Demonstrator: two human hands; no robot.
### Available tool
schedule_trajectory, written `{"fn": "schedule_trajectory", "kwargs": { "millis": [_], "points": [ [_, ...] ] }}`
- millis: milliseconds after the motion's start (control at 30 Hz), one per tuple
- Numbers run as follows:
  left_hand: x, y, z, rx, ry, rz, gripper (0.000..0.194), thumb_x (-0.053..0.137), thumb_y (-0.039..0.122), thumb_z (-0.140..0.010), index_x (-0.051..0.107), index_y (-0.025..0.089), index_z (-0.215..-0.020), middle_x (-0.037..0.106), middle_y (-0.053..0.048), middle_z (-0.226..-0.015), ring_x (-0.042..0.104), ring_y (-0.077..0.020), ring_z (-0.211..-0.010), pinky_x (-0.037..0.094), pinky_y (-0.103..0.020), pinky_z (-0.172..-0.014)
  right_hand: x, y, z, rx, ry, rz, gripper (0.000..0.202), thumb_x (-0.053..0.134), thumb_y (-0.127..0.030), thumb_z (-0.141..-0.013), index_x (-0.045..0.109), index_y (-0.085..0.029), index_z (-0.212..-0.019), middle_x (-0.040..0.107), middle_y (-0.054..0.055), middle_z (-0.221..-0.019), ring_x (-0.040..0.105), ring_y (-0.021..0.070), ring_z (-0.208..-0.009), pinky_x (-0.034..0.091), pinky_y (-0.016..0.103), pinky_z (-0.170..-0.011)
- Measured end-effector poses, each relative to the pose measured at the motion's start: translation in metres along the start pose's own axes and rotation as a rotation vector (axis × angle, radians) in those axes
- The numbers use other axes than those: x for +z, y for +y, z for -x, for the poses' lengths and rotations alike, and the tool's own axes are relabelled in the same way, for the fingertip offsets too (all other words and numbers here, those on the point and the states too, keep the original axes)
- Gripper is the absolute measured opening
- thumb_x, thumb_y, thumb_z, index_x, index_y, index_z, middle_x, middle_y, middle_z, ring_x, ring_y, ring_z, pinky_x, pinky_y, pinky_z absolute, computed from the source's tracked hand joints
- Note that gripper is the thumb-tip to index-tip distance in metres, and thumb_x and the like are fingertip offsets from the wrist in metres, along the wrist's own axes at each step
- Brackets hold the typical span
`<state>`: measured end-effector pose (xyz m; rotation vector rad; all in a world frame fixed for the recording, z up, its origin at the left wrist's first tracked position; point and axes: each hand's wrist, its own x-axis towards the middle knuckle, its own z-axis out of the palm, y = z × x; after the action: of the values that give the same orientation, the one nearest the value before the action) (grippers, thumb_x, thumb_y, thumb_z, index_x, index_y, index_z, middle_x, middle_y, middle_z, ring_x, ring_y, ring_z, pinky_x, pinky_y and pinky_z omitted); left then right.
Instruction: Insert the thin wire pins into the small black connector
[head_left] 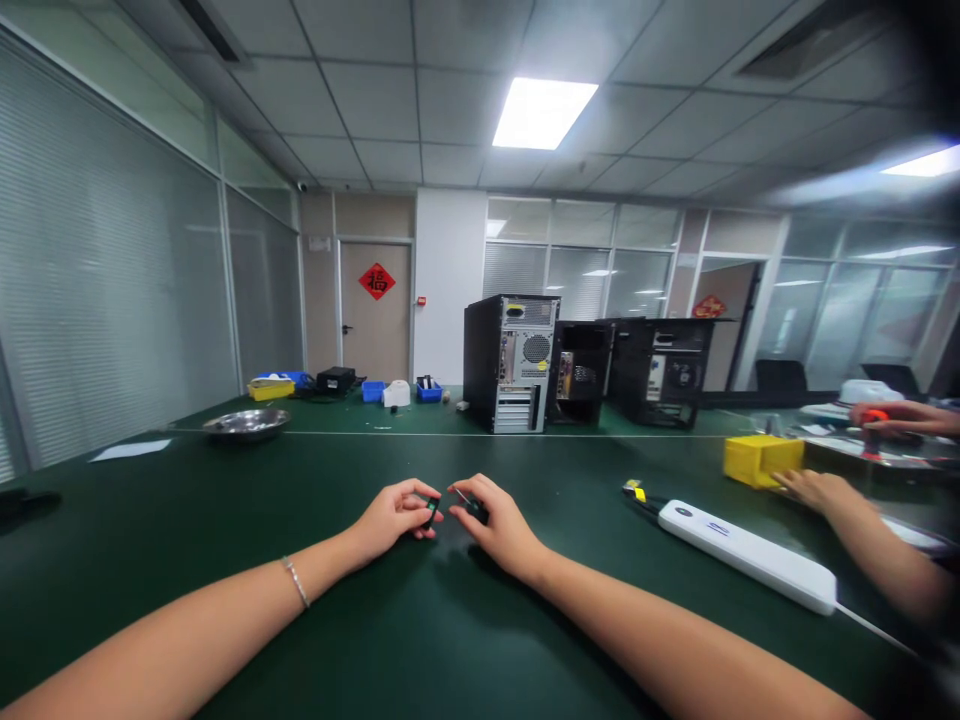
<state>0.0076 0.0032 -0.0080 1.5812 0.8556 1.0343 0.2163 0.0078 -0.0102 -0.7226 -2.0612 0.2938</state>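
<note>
Above the green table my left hand (391, 518) pinches a small dark piece with a green patch (432, 512) between thumb and fingers. Facing it, my right hand (501, 522) is closed on a small black tool with a thin shaft (477, 512); the fingers cover much of it, so its exact kind cannot be made out. The thin shaft points left, toward the dark piece. A narrow gap lies between the fingertips of both hands.
A white power strip (750, 555) lies to the right. Beyond it a co-worker's hands are near a yellow bin (742, 460) and a red-handled screwdriver (872, 432). Computer cases (484, 365) stand at the back. A metal bowl (249, 424) sits left, with blue bins (373, 390) behind.
</note>
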Motion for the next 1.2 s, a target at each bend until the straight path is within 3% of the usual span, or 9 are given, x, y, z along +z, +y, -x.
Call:
{"fn": "schedule_trajectory", "kwargs": {
  "millis": [300,600,800,1200],
  "points": [
    [0.004,0.007,0.008,-0.025,-0.042,-0.062,0.038,0.073,0.033,-0.070,0.059,0.012,-0.098,0.073,-0.009,-0.083,0.068,-0.0164,-0.065,0.045,-0.026,-0.060,0.003,-0.006,0.000,0.090,0.027,-0.079,0.010,0.059,-0.022,-0.085,0.064,-0.019,-0.094,0.062,0.003,-0.087,0.058,0.0155,-0.082,0.045,0.028,-0.076],
    [0.004,0.002,0.007,-0.005,0.012,-0.109,0.042,0.068,0.041,-0.074,0.056,0.014,-0.104,0.071,-0.008,-0.087,0.067,-0.0165,-0.067,0.045,-0.025,-0.058,0.006,-0.019,0.003,0.071,0.031,-0.112,0.008,0.058,-0.019,-0.086,0.066,-0.019,-0.089,0.062,0.001,-0.083,0.058,0.0138,-0.080,0.045,0.026,-0.075],
    [0.006,0.001,0.006,-0.004,0.042,-0.112,0.044,0.068,0.043,-0.073,0.056,0.014,-0.103,0.069,-0.005,-0.080,0.065,-0.0156,-0.064,0.045,-0.024,-0.057,0.005,-0.020,0.003,0.080,0.036,-0.132,0.009,0.057,-0.018,-0.086,0.066,-0.020,-0.088,0.063,0.001,-0.084,0.058,0.0133,-0.081,0.044,0.025,-0.075],
    [0.009,0.004,0.008,-0.007,0.035,-0.161,0.043,0.065,0.044,-0.076,0.056,0.014,-0.106,0.069,-0.006,-0.086,0.066,-0.0155,-0.066,0.046,-0.025,-0.059,0.000,-0.020,0.005,0.060,0.026,-0.130,0.013,0.054,-0.024,-0.089,0.066,-0.019,-0.084,0.062,0.001,-0.080,0.056,0.0131,-0.076,0.043,0.025,-0.073]
  ]
}}
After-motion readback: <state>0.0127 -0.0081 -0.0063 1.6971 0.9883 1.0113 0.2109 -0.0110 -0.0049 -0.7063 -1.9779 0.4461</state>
